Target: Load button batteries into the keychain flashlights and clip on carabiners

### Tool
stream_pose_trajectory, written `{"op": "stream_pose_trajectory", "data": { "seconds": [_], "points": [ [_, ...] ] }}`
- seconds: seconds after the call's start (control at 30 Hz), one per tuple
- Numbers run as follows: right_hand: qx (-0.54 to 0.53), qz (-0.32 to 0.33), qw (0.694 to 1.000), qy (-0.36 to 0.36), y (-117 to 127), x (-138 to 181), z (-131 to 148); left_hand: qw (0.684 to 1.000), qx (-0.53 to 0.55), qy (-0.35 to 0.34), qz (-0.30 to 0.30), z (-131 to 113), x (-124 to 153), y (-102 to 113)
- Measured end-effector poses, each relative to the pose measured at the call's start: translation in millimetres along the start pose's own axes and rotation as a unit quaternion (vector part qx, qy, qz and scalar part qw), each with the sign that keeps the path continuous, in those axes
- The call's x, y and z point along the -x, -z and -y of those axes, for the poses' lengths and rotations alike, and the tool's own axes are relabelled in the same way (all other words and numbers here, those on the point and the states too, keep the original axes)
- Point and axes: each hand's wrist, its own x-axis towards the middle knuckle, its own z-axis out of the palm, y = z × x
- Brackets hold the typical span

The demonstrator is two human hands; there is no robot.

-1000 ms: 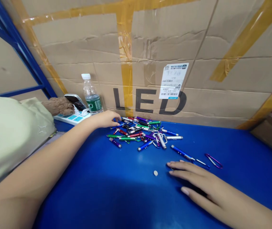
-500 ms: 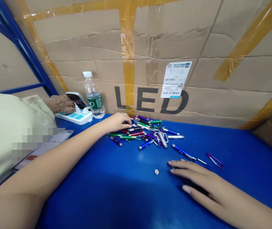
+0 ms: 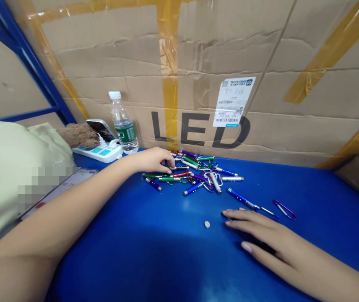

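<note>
A pile of several small coloured keychain flashlights (image 3: 195,172) lies on the blue table (image 3: 141,251) against a cardboard box. My left hand (image 3: 154,159) reaches into the pile's left side, its fingers curled onto the flashlights there; what they grip is hidden. Flat on the table lies my right hand (image 3: 255,235), fingers stretched out, holding nothing. Just beyond its fingertips lie a blue flashlight (image 3: 242,199) and a purple carabiner clip (image 3: 284,209). A small pale round piece (image 3: 207,224) sits left of my right fingertips.
A big cardboard box (image 3: 198,84) marked LED with yellow tape walls off the back. At the back left stand a water bottle (image 3: 122,123), a power strip (image 3: 99,152) with a phone, and a brown fuzzy thing (image 3: 77,135). A tablet (image 3: 63,186) lies by my left arm.
My left hand has moved a little to the right, deeper into the pile, with its fingers curling in. My right hand has stayed flat in place.
</note>
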Motion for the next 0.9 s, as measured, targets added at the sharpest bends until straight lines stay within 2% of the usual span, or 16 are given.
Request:
{"op": "stream_pose_trajectory", "data": {
  "seconds": [0.17, 0.27, 0.4, 0.5, 0.57, 0.67, 0.73, 0.83, 0.9],
  "points": [
    [0.003, 0.009, 1.000, -0.006, 2.4, -0.8, 3.1, 0.998, -0.054, 0.016, -0.043, 0.9, -4.2, -4.6],
    [0.007, 0.013, 1.000, -0.006, 3.0, 0.6, 2.7, 0.999, -0.043, 0.026, -0.018, 4.5, 0.1, 3.6],
    [0.012, 0.010, 1.000, -0.007, 2.2, 2.3, 1.5, 0.995, -0.054, 0.078, 0.022, 13.5, 11.6, 19.6],
    [0.017, 0.005, 1.000, -0.004, 1.9, 1.3, 1.8, 0.992, -0.064, 0.095, 0.056, 17.2, 15.5, 23.1],
    [0.023, 0.006, 1.000, -0.003, 1.8, 0.2, 2.4, 0.993, -0.068, 0.085, 0.053, 13.7, 13.8, 19.9],
    [0.037, 0.005, 0.999, 0.002, 1.4, -0.4, 2.1, 0.998, -0.060, 0.037, -0.002, -1.0, 6.6, 9.5],
    [0.045, -0.001, 0.999, 0.009, 0.6, -0.1, 0.9, 0.999, -0.041, 0.016, 0.001, -12.8, 0.9, 1.3],
    [0.054, -0.009, 0.998, 0.021, -0.7, 0.4, -1.4, 0.997, -0.056, 0.045, 0.032, -22.9, -5.0, -7.8],
    [0.058, -0.012, 0.998, 0.028, -1.3, 0.3, -2.3, 0.994, -0.085, 0.060, 0.024, -22.7, -6.1, -9.5]
  ]
}}
